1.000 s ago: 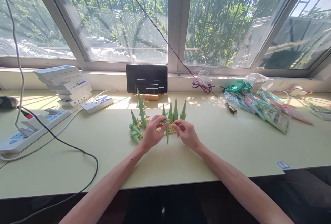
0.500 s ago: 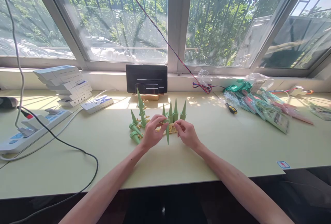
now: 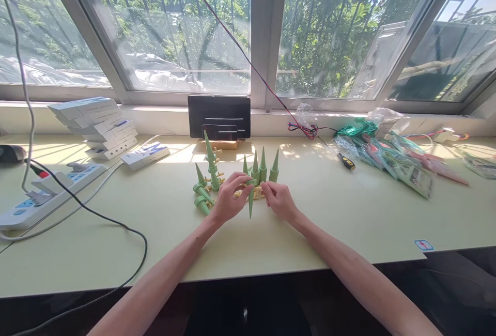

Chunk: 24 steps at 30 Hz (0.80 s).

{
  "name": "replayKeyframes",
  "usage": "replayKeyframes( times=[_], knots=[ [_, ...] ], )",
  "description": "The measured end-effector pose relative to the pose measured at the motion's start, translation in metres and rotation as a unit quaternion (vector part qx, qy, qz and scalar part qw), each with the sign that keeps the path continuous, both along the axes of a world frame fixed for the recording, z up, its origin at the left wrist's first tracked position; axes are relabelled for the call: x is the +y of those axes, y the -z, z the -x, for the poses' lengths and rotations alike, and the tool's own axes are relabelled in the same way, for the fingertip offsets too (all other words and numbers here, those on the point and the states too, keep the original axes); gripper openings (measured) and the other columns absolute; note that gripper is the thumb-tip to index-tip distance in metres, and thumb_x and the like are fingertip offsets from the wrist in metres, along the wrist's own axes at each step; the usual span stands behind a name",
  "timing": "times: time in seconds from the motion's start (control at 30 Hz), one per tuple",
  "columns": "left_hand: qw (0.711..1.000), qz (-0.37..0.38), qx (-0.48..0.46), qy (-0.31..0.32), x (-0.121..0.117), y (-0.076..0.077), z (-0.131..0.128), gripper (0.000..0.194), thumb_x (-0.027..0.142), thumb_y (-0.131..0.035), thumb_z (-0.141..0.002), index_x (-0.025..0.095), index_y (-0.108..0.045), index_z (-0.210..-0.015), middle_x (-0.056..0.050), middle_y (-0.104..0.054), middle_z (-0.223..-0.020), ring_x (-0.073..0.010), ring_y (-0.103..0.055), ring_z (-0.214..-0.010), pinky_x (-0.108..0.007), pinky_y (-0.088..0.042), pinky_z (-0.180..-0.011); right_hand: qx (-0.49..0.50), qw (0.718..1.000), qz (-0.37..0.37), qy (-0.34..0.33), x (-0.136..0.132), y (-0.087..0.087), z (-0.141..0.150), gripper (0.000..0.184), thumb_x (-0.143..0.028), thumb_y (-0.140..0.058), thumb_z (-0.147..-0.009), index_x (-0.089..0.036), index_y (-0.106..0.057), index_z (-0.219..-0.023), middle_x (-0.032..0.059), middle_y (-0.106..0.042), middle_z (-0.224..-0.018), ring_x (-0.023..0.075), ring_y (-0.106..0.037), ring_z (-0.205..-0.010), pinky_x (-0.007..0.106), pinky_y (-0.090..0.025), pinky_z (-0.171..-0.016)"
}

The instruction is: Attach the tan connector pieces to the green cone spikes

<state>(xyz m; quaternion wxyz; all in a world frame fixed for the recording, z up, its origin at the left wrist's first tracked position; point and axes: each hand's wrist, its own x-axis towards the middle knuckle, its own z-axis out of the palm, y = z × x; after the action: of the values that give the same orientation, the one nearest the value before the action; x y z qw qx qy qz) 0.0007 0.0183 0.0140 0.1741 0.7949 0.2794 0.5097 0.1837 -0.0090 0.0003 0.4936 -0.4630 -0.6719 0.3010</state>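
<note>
My left hand [image 3: 229, 199] is closed on a green plant watering spike [image 3: 251, 202], whose tip points down toward me. Just right of it, the fingers of my right hand [image 3: 282, 201] are pinched together near the spike's upper end; whatever they hold is too small to make out. Small yellow valve pieces [image 3: 257, 192] lie on the table behind and between the hands. Several green spikes [image 3: 263, 164] stand tip-up just beyond. To the left, more green spikes [image 3: 201, 204] lie or stand among yellow pieces, partly hidden by my left hand.
A tablet [image 3: 219, 111] with a phone before it leans near the window. White boxes [image 3: 93, 124], another box [image 3: 145, 155] and a power strip [image 3: 54, 194] with cables occupy the left. A screwdriver [image 3: 346, 162] and plastic bags [image 3: 403, 163] lie to the right.
Both hands stay nearly in place. The spike in my left hand has tilted very slightly, and my right fingertips have shifted a little away to the right.
</note>
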Motion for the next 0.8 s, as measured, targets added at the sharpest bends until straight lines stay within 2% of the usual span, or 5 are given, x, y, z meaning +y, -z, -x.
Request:
replayKeyframes(
  times=[0.23, 0.47, 0.63, 0.8],
  knots=[
    [1.0, 0.006, -0.006, 0.001, -0.0003, -0.0001, -0.0002, 0.015, 0.023, -0.059, -0.094, 0.02, -0.066, -0.107, -0.006, -0.061, -0.102, -0.0148, -0.064, -0.089, -0.026, -0.062, -0.073, 0.003, 1.0, -0.008, -0.01, -0.0009, -0.0012, -0.0003, 0.05, -0.055, -0.041, -0.098, -0.019, -0.051, -0.065, -0.0028, -0.046, -0.05, 0.0116, -0.044, -0.047, 0.025, -0.038, -0.051],
    [1.0, 0.012, -0.019, -0.008, 0.0009, -0.0006, -0.0002, 0.014, 0.024, -0.06, -0.093, 0.02, -0.065, -0.106, -0.006, -0.061, -0.102, -0.0151, -0.064, -0.089, -0.027, -0.062, -0.074, 0.026, 0.999, -0.041, -0.019, -0.0029, -0.0029, -0.0009, 0.026, -0.044, -0.059, -0.091, -0.018, -0.061, -0.093, -0.001, -0.057, -0.066, 0.0117, -0.049, -0.051, 0.025, -0.041, -0.051],
    [1.0, 0.005, -0.014, -0.002, 0.0007, -0.0005, -0.0001, 0.014, 0.023, -0.06, -0.093, 0.021, -0.065, -0.106, -0.006, -0.061, -0.101, -0.0152, -0.064, -0.088, -0.027, -0.063, -0.073, 0.025, 0.998, -0.052, -0.015, -0.0021, -0.0018, -0.0007, 0.024, -0.042, -0.06, -0.091, -0.019, -0.062, -0.089, 0.0001, -0.058, -0.068, 0.0122, -0.05, -0.052, 0.026, -0.043, -0.052],
    [1.0, -0.006, -0.005, -0.002, 0.001, 0.0013, 0.0001, 0.015, 0.022, -0.059, -0.093, 0.021, -0.065, -0.107, -0.006, -0.061, -0.102, -0.0152, -0.064, -0.089, -0.027, -0.062, -0.073, 0.023, 0.999, -0.037, -0.016, -0.0024, -0.0027, -0.0001, 0.03, -0.046, -0.054, -0.093, -0.019, -0.06, -0.082, 0.0001, -0.056, -0.065, 0.0126, -0.048, -0.052, 0.026, -0.041, -0.05]
  ],
)
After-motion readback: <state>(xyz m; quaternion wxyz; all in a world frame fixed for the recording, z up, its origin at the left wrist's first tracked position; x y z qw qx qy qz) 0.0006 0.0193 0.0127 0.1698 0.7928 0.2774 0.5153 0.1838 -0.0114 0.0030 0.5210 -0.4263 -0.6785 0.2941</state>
